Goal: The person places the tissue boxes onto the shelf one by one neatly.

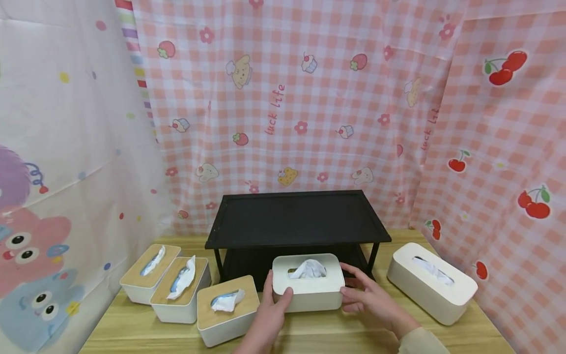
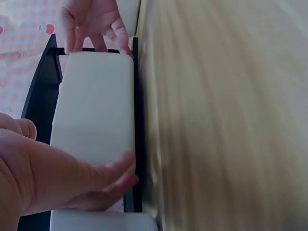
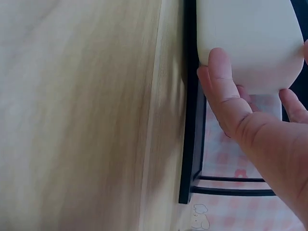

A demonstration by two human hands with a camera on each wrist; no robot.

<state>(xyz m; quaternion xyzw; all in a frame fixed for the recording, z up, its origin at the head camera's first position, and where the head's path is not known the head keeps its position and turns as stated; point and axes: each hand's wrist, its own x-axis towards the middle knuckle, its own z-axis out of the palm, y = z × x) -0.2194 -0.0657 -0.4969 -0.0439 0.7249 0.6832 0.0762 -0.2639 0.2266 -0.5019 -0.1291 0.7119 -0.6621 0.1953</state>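
Note:
An all-white tissue box, a tissue poking from its oval slot, is held between two hands at the front of the black two-tier rack. My left hand grips its left end, thumb against the front. At the other end, my right hand holds the box with its fingertips and thumb. In the left wrist view the box's pale side stretches between both hands. The right wrist view shows the fingers bent round the box's end, close to the rack's black edge.
Several wood-lidded tissue boxes stand on the left: one farthest left, one beside it, and one close by my left hand. Another all-white tissue box sits at an angle on the right. Patterned curtains enclose the wooden table.

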